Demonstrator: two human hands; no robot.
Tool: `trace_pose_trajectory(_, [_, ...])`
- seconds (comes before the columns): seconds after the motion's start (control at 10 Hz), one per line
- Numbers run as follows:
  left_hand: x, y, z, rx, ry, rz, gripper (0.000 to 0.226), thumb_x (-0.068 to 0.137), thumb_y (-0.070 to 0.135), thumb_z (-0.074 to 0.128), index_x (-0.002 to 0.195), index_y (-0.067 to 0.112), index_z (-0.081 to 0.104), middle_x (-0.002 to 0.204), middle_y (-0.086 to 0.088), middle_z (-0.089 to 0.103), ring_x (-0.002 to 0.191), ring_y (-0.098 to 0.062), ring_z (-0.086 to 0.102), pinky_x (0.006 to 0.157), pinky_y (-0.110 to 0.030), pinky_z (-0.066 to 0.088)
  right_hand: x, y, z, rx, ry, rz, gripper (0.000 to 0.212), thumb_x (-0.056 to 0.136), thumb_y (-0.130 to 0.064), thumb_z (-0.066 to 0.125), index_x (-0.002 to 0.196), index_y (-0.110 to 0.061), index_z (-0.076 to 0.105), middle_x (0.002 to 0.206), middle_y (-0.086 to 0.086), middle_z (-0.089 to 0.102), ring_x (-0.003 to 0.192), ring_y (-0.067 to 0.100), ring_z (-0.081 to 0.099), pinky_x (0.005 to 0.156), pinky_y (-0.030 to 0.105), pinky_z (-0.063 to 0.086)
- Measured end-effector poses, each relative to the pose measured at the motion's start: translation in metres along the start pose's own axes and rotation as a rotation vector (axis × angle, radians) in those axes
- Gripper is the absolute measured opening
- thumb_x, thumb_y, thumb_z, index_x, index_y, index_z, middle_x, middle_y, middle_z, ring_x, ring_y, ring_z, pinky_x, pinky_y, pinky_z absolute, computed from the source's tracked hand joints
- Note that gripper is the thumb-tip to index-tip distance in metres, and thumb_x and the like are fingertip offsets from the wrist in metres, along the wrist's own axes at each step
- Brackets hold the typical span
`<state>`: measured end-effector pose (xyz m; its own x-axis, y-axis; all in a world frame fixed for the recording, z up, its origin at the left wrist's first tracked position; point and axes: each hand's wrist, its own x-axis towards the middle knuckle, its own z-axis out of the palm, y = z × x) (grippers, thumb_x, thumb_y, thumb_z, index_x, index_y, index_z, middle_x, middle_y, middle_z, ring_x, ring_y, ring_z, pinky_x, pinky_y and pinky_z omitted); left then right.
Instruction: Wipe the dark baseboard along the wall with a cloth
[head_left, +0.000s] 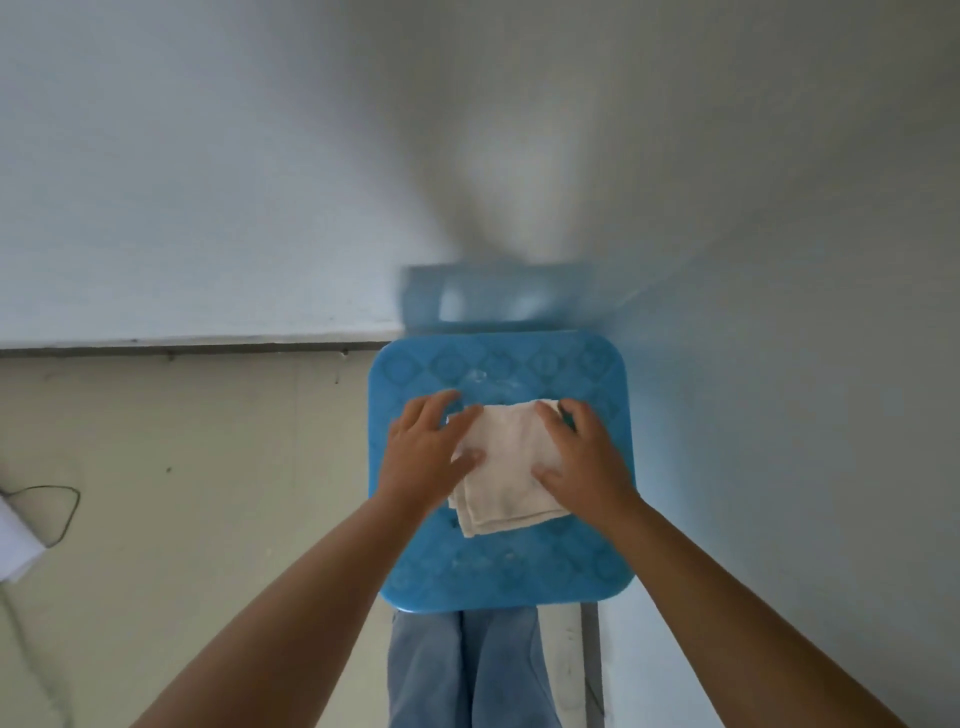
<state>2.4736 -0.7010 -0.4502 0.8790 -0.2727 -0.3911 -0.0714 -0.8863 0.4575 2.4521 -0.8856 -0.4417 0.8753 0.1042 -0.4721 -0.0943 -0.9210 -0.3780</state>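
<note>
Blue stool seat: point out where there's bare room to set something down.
Bare patches on the stool seat: the front strip below the cloth, and the back strip above it toward the wall. The middle is crowded: left hand and right hand press the cloth.

A cloth (511, 467) lies on a chair seat (498, 571) set in a wall corner. A baseboard (182, 349) runs left of the chair; a hand is placed at each side of the cloth.

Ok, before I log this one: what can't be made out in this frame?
Head view only:
- Chair back: motion-blurred, detail lost.
- Cloth: both side edges hidden under the left hand and right hand.
- Baseboard: a thin strip seen nearly edge-on, its right end behind the chair; dirt cannot be judged.
- White object with a cable: cut off by the left edge, unidentifiable.
- Legs: cut off by the bottom edge.
</note>
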Motion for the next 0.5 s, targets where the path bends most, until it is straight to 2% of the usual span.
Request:
trace_pose_trajectory(0.1, [-0.003,-0.005,-0.004,0.160,-0.071,-0.014,0.061,0.086,0.051,0.047,0.140,0.040,0.021,0.154,0.008,0.002,0.141,-0.014,0.000,0.107,-0.030,0.006,-0.003,0.003,-0.008,-0.158,-0.027,0.013,0.067,0.082,-0.045,0.056,0.140,-0.026,0.027,0.145,0.004,0.021,0.124,0.025,0.029,0.097,0.034,0.031])
trace_pose_trajectory(0.2, [-0.004,0.000,-0.016,0.261,-0.164,-0.013,0.068,0.087,0.056,0.040,0.142,0.039,0.005,0.154,0.005,-0.012,0.141,-0.018,-0.014,0.113,-0.037,0.000,-0.009,-0.003,-0.016,-0.206,-0.078,0.064,0.068,0.087,-0.049,0.047,0.143,-0.027,0.017,0.152,0.004,0.004,0.134,0.026,0.015,0.105,0.037,0.024])
trace_pose_trajectory(0.3, [-0.012,0.011,-0.044,0.311,-0.125,-0.021,0.065,0.090,0.055,0.034,0.143,0.037,0.002,0.154,0.002,-0.012,0.141,-0.020,-0.016,0.114,-0.038,-0.004,-0.015,-0.021,-0.035,-0.179,-0.042,0.078,0.065,0.093,-0.046,0.039,0.146,-0.025,0.008,0.154,0.006,-0.008,0.141,0.025,0.000,0.113,0.039,0.011])
trace_pose_trajectory(0.4, [-0.020,0.026,-0.097,0.362,-0.038,-0.029,0.061,0.092,0.052,0.028,0.143,0.035,0.000,0.154,0.002,-0.011,0.140,-0.021,-0.018,0.113,-0.038,-0.009,-0.022,-0.050,-0.074,-0.206,0.022,0.070,0.064,0.095,-0.043,0.034,0.146,-0.026,0.000,0.153,0.008,-0.016,0.141,0.027,-0.010,0.114,0.045,0.001])
trace_pose_trajectory(0.5, [-0.034,0.053,-0.164,0.388,0.175,0.040,0.064,0.090,0.049,0.039,0.144,0.031,0.008,0.155,-0.002,0.002,0.136,-0.026,-0.020,0.112,-0.041,-0.010,-0.035,-0.092,-0.129,-0.232,0.203,0.042,0.067,0.092,-0.041,0.043,0.146,-0.023,0.008,0.152,0.014,-0.014,0.141,0.036,-0.003,0.112,0.052,0.005])
